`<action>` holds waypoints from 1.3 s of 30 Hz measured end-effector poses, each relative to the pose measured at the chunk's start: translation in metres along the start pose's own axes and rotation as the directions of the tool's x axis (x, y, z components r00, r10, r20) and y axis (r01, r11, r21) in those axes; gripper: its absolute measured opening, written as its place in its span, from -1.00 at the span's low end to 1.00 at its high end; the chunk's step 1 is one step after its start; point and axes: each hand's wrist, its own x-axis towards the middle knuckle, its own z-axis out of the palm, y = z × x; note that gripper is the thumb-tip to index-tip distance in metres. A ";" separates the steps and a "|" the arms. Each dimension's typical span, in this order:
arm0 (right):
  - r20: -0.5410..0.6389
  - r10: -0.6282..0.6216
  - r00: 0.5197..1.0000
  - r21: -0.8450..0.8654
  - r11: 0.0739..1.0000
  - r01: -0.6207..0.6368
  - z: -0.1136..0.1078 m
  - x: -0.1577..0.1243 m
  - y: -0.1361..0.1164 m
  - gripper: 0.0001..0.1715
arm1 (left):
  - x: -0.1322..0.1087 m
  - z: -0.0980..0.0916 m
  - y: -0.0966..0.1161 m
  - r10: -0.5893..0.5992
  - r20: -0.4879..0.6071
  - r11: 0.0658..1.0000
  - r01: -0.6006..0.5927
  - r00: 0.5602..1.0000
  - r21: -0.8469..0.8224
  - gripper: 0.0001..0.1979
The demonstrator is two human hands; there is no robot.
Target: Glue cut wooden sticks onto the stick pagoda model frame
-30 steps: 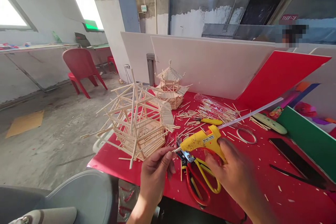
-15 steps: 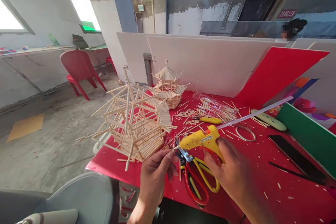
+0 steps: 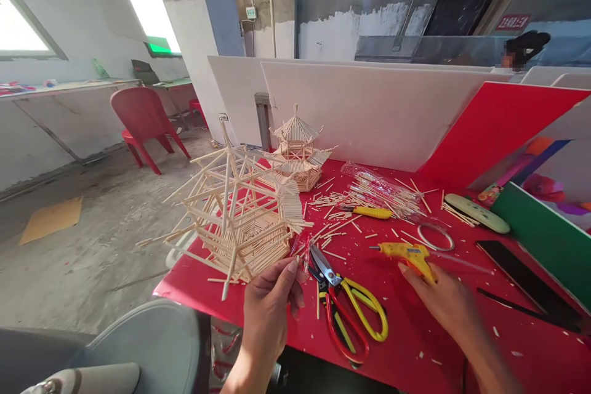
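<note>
My right hand (image 3: 446, 295) grips a yellow hot glue gun (image 3: 406, 252) low over the right part of the table, its nozzle pointing left. A clear glue stick trails from its back. With thumb and forefinger, my left hand (image 3: 272, 295) pinches a short wooden stick (image 3: 298, 259), of which only the tip shows. Just beyond that hand stands an unfinished pavilion model of wooden sticks (image 3: 235, 215), its roof frame partly covered. Between my hands lie scissors with red handles (image 3: 346, 329) and a yellow-handled pair of cutters (image 3: 369, 311), overlapping.
A finished stick pavilion (image 3: 298, 148) stands behind. Loose sticks (image 3: 383, 191), a yellow utility knife (image 3: 372, 212), a roll of tape (image 3: 435, 236), a pencil case (image 3: 478, 212) and a phone (image 3: 521, 277) lie on the red table (image 3: 397, 345). White boards (image 3: 369, 111) rise at the back.
My right hand has carried the glue gun away from my left fingertips, rightward and down toward the table. The left hand keeps its pinch in nearly the same place.
</note>
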 end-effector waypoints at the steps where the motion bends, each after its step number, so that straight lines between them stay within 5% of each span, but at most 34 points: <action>1: 0.038 -0.012 0.999 -0.024 1.000 0.013 0.004 0.001 0.012 -0.19 | 0.001 0.000 0.000 0.014 -0.019 1.000 -0.014 1.000 0.017 -0.67; 5: -0.140 -0.170 0.976 -0.226 0.965 0.135 -0.008 -0.002 0.023 -0.12 | 0.001 0.001 0.004 0.113 -0.031 0.985 -0.108 0.993 0.135 -0.69; 8: -0.281 -0.327 0.902 0.019 0.938 0.346 -0.039 -0.002 -0.017 -0.28 | 0.000 0.003 0.015 0.238 0.013 0.908 -0.227 0.971 0.353 -0.74; 11: -0.282 -0.572 0.770 0.460 0.624 0.632 -0.071 0.001 -0.084 -0.65 | 0.002 0.006 0.031 0.415 0.147 0.678 -0.413 0.898 0.608 -0.84; 14: -0.294 -0.767 0.570 0.557 0.347 0.754 -0.090 0.007 -0.146 -0.80 | 0.008 0.010 0.048 0.517 0.295 0.459 -0.551 0.804 0.697 -0.87; 18: -0.326 -0.876 0.354 0.400 0.212 0.892 -0.095 0.023 -0.186 -0.83 | 0.017 0.011 0.060 0.456 0.466 0.245 -0.610 0.758 0.753 -0.81; 22: -0.270 -0.935 0.230 0.311 0.141 0.940 -0.089 0.038 -0.198 -0.81 | 0.025 0.009 0.064 0.406 0.573 0.077 -0.651 0.712 0.755 -0.78; 25: -0.258 -0.949 0.183 0.292 0.104 0.951 -0.085 0.041 -0.204 -0.80 | 0.030 0.007 0.067 0.388 0.619 0.016 -0.676 0.683 0.736 -0.77; 32: -0.298 -0.941 0.157 0.293 0.067 0.954 -0.077 0.042 -0.213 -0.84 | 0.031 0.005 0.067 0.372 0.629 -0.032 -0.668 0.683 0.744 -0.75; 39: -0.330 -0.937 0.111 0.250 0.027 0.968 -0.077 0.046 -0.215 -0.85 | 0.035 0.008 0.058 0.458 0.530 0.100 -0.634 0.714 0.767 -0.75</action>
